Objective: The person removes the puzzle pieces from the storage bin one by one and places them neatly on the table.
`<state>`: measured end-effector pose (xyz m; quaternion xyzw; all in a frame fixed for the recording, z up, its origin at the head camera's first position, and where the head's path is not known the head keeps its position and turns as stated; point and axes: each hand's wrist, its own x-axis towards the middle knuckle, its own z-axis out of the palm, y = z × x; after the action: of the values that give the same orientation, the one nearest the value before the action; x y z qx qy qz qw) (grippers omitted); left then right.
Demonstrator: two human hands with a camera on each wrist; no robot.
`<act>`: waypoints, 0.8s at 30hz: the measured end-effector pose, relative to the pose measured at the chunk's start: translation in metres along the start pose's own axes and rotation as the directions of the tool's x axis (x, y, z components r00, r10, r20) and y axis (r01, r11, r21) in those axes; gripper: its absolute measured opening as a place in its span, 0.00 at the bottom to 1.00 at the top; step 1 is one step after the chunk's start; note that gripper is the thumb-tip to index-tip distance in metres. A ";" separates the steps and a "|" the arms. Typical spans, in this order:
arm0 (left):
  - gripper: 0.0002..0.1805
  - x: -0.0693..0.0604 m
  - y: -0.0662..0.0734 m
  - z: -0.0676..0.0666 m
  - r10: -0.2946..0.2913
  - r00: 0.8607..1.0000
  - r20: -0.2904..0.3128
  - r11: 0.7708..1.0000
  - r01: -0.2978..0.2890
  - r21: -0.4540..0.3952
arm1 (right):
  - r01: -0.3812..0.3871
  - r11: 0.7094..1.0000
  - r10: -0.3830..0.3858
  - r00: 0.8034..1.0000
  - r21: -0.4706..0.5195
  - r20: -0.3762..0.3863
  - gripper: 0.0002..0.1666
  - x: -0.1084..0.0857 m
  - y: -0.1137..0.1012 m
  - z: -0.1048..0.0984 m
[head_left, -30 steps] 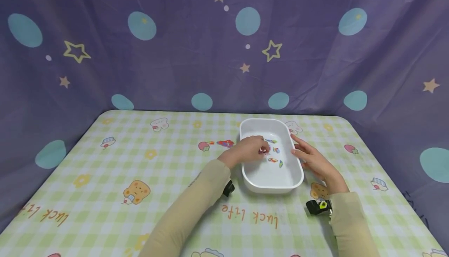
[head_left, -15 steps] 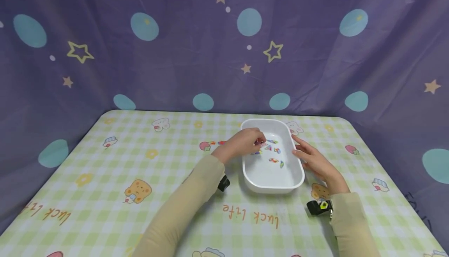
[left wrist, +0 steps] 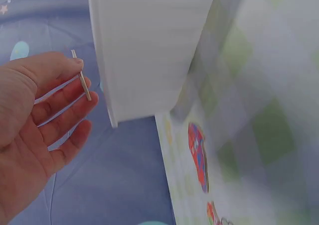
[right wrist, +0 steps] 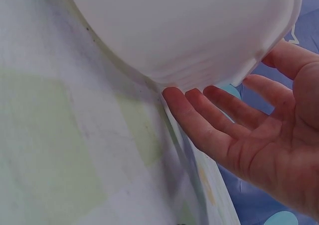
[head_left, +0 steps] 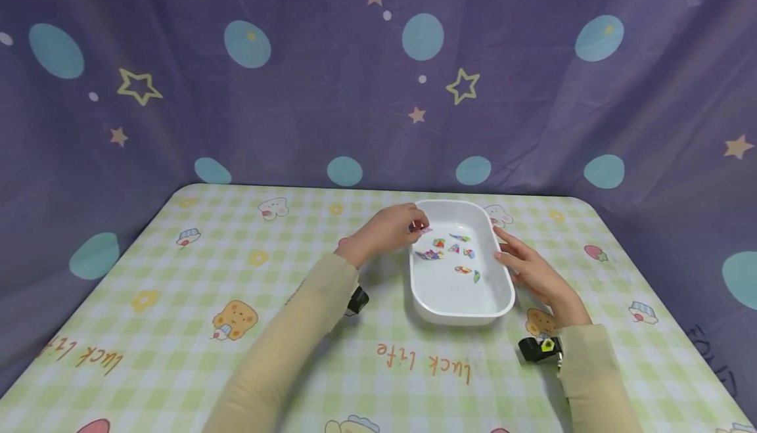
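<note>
My left hand (head_left: pixel 393 228) is over the far left rim of the white tray (head_left: pixel 461 319), thumb and fingertips pinching a small flat piece (head_left: pixel 424 230). In the left wrist view the piece (left wrist: pixel 82 80) shows edge-on between the thumb and fingers of my left hand (left wrist: pixel 45 115), beside the tray wall (left wrist: pixel 144 60). Several small colourful pieces (head_left: pixel 430 255) lie on the tray floor. My right hand (head_left: pixel 535 275) rests against the tray's right side; in the right wrist view the fingertips of that hand (right wrist: pixel 249 120) touch the outer wall (right wrist: pixel 189 46).
Two colourful flat pieces, a longer red and blue one (left wrist: pixel 198 153) and another (left wrist: pixel 211 214), lie on the checked cloth (left wrist: pixel 269 135) left of the tray, behind my left arm in the head view. A purple curtain (head_left: pixel 331 91) stands behind the table.
My left hand has moved left and away from me, from over the middle of the tray to its far left rim, carrying the small piece. My right hand has stayed at the tray's side.
</note>
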<state>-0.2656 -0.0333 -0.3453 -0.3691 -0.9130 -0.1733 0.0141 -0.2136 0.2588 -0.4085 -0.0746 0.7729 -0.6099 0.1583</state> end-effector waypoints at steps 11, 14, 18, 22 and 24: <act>0.11 -0.015 -0.024 -0.007 -0.068 0.998 -0.007 0.997 0.067 -0.045 | 0.000 1.000 0.000 1.000 0.002 0.000 0.40 -0.002 -0.001 0.001; 0.11 -0.019 -0.032 -0.007 -0.075 0.997 -0.015 0.997 0.074 -0.030 | -0.006 1.000 0.006 1.000 0.003 -0.003 0.40 -0.003 -0.001 0.002; 0.12 -0.025 -0.042 -0.010 -0.091 0.996 -0.007 0.996 0.091 -0.007 | -0.011 1.000 0.011 1.000 0.005 -0.007 0.40 -0.003 -0.001 0.003; 0.12 -0.030 -0.050 -0.014 -0.108 0.994 0.007 0.994 0.108 0.002 | -0.010 1.000 0.010 1.000 0.006 -0.007 0.40 -0.003 -0.001 0.003; 0.12 -0.032 -0.053 -0.015 -0.115 0.993 0.012 0.993 0.115 -0.007 | -0.008 1.000 0.008 1.000 0.010 -0.008 0.40 -0.004 -0.001 0.003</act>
<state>-0.2801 -0.0951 -0.3527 -0.3170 -0.9321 -0.1750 -0.0026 -0.2091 0.2565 -0.4075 -0.0682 0.7708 -0.6133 0.1579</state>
